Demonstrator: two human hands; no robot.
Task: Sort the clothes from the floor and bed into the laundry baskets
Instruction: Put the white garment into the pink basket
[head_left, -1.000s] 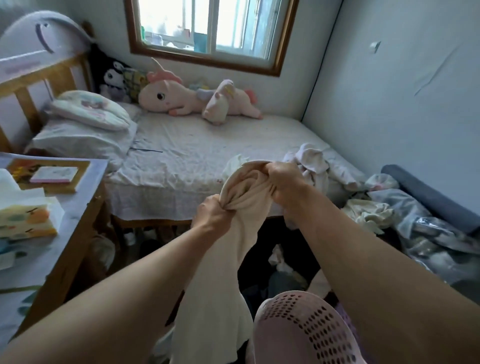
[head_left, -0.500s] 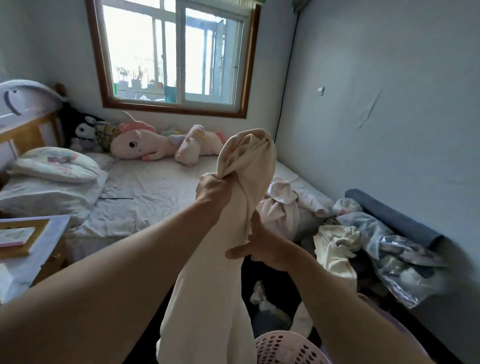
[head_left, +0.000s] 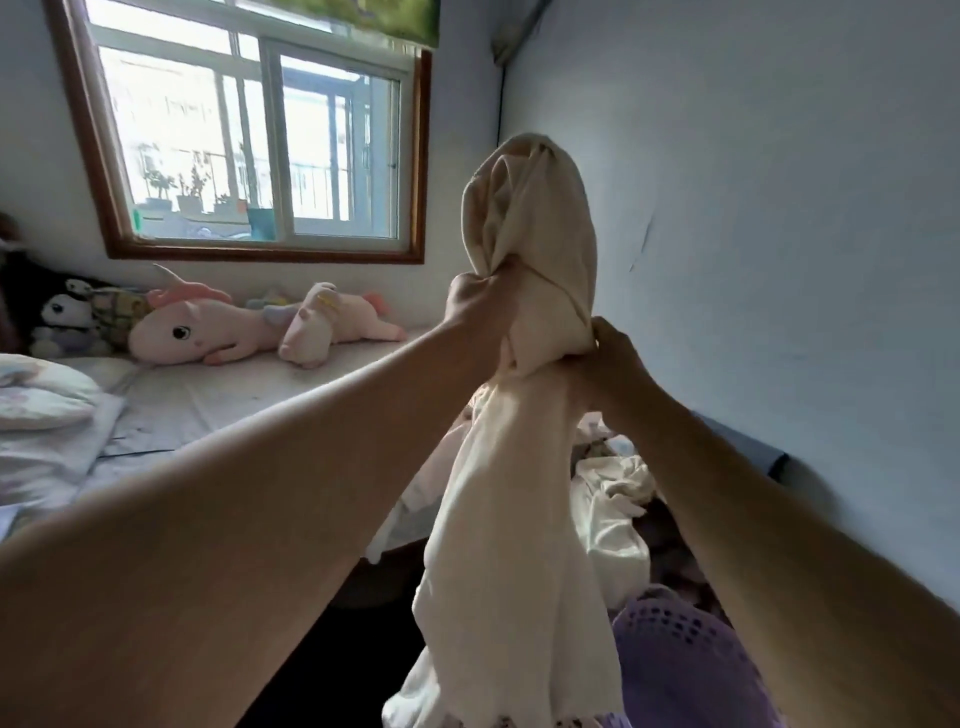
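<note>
A cream garment (head_left: 524, 467) hangs in the air near the middle of the scene, bunched into a rounded fold at the top and trailing down past the bottom edge. The left hand (head_left: 480, 306) grips it high up, fingers curled tight into the cloth just under the bunched top. The right hand (head_left: 605, 358) clasps it slightly lower on the right side, fingers wrapped around the gathered fabric. Below right, a purple perforated laundry basket (head_left: 675, 654) sits near, its rim touching the hanging cloth. Between garment and right wall lies a heap of pale clothes (head_left: 613, 499). To the left stretches the bed (head_left: 234, 395), with a pillow (head_left: 41, 395) at its left end and a pink unicorn plush (head_left: 208, 327) at the far side under a wood-framed window (head_left: 260, 145). No writing or labels can be read anywhere.
</note>
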